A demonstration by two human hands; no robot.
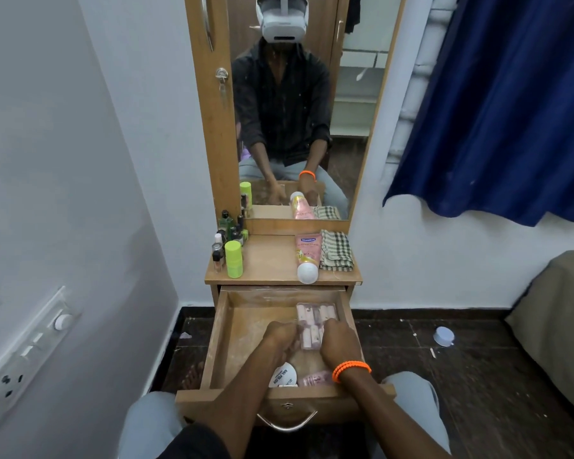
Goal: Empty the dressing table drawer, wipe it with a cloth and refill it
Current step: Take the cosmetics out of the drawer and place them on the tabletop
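A home bedroom: dressing table (272, 266), mirror (299, 104), probably a bed (557, 299).

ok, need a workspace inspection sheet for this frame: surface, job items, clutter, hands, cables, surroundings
Surface: wooden dressing table top, partly occupied; mirror behind it.
Job's things: drawer pulled open, dusty inside; clear pack of pink tubes in it; white nail polish item and pink item near the drawer front. Checked cloth folded on the top.
Clutter: small bottles, green container and pink tube on the top.
Hands: left hand and right hand both grip the pack with curled fingers.
Cables: nothing seen.
Surroundings: switch panel on the left wall, blue curtain, small cap on the floor.
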